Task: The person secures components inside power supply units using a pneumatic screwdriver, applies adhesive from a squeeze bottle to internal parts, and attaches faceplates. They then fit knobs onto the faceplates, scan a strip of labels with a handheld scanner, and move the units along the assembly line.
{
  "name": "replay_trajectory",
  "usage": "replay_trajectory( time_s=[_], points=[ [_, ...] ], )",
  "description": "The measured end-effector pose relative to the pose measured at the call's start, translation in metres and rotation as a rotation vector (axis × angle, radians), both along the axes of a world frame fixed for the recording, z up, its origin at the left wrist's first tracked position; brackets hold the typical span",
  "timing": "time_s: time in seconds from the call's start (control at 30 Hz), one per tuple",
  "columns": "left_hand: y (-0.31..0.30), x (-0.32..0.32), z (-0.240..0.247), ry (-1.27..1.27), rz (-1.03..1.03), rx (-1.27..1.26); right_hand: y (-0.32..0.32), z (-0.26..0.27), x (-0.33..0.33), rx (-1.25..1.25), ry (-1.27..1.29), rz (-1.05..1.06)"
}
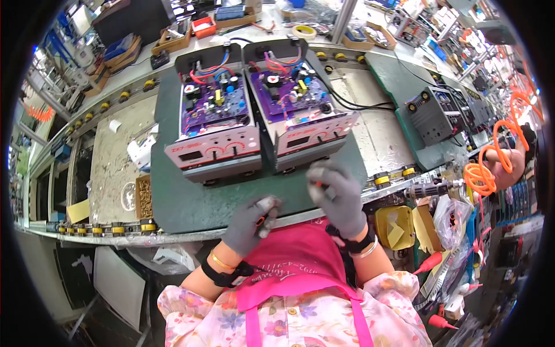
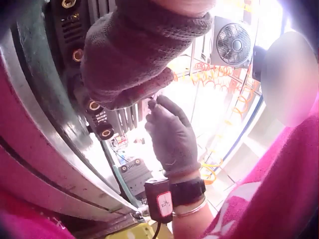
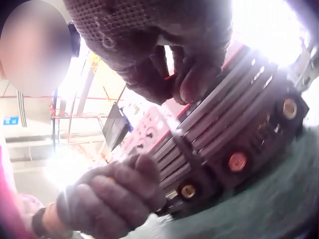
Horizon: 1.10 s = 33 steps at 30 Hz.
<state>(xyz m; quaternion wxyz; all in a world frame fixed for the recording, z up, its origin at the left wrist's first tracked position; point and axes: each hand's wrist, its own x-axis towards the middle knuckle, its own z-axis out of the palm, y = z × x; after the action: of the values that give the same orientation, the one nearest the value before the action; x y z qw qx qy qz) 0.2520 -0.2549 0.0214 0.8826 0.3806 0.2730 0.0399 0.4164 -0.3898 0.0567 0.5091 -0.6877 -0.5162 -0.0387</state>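
Observation:
Two open-topped units, a left one (image 1: 214, 147) and a right one (image 1: 315, 136), stand side by side with purple circuit boards and white front panels. Just in front of them is my grey-gloved left hand (image 1: 247, 224), fingers curled round a small part, dark and orange, mostly hidden. Near the right unit's lower front edge, my gloved right hand (image 1: 341, 199) pinches a small dark part (image 2: 152, 102) between thumb and fingers. The right wrist view has the right hand (image 3: 164, 40) beside the ribbed dark casing (image 3: 224, 119), with the left hand (image 3: 117, 199) curled below; contact with the casing cannot be told.
A green board (image 1: 191, 211) lies under the units on a roller line. Another dark unit (image 1: 430, 118) stands on a second board at the right. Nearby are an orange coiled hose (image 1: 480, 178), a yellow tray (image 1: 395, 227), a small brown box (image 1: 144, 196) and black cables (image 1: 361, 106).

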Motion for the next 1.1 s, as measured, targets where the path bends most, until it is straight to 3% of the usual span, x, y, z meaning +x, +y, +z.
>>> replay_trajectory(
  time_s=[0.13, 0.43, 0.63, 1.1],
  points=[
    [0.001, 0.014, -0.006, 0.065, 0.068, 0.175, 0.001, 0.014, 0.042, 0.094, -0.161, -0.231],
    [-0.004, 0.032, -0.015, 0.038, 0.061, 0.761, 0.008, 0.013, 0.065, 0.082, -0.157, -0.188],
    [0.002, 0.042, -0.020, 0.114, 0.009, 0.915, 0.008, 0.009, 0.067, 0.075, -0.167, -0.198],
    [0.005, 0.057, -0.032, 0.140, 0.012, 1.063, 0.013, 0.005, 0.069, 0.097, -0.459, -0.221]
  ],
)
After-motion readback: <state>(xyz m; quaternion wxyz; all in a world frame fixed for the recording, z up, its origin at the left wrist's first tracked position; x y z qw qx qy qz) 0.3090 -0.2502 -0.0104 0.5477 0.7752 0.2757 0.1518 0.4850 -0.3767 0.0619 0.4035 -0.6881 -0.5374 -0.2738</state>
